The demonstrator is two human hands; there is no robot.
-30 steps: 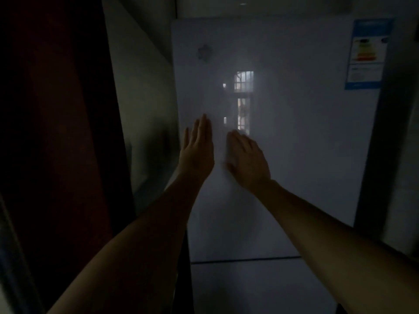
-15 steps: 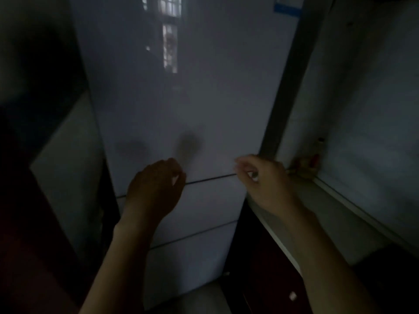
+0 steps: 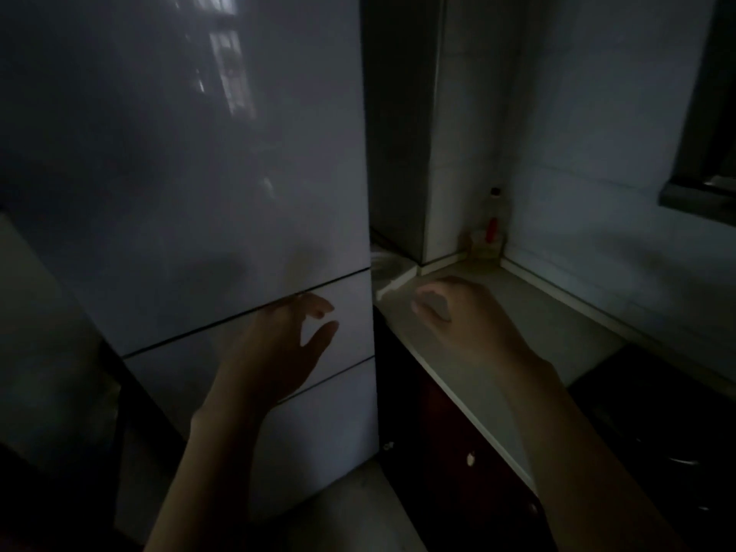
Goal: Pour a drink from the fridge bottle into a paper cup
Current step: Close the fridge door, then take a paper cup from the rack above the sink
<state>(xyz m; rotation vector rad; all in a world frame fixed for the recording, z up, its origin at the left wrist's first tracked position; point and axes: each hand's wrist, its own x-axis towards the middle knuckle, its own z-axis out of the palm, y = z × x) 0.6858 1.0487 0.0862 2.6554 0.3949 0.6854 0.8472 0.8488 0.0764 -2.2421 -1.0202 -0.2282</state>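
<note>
The room is dim. A tall white fridge [image 3: 191, 161] fills the left half of the view, all its doors closed. My left hand [image 3: 275, 348] is in front of the seam between the upper door and the drawer below, fingers and thumb apart, holding nothing. My right hand [image 3: 458, 316] hovers over the counter [image 3: 529, 312] to the right of the fridge, fingers curled loosely with nothing in them. No fridge bottle or paper cup shows.
A small bottle with a red label [image 3: 493, 221] stands in the counter's back corner against the tiled wall. Dark cabinet doors [image 3: 446, 440] with small knobs run under the counter. A dark hob [image 3: 673, 424] lies at the right. A window sill [image 3: 701, 197] juts out upper right.
The view has swung down and to the right, from the upper door to the seam and counter. Both hands came off the door; the right hand moved from the fridge edge over the counter.
</note>
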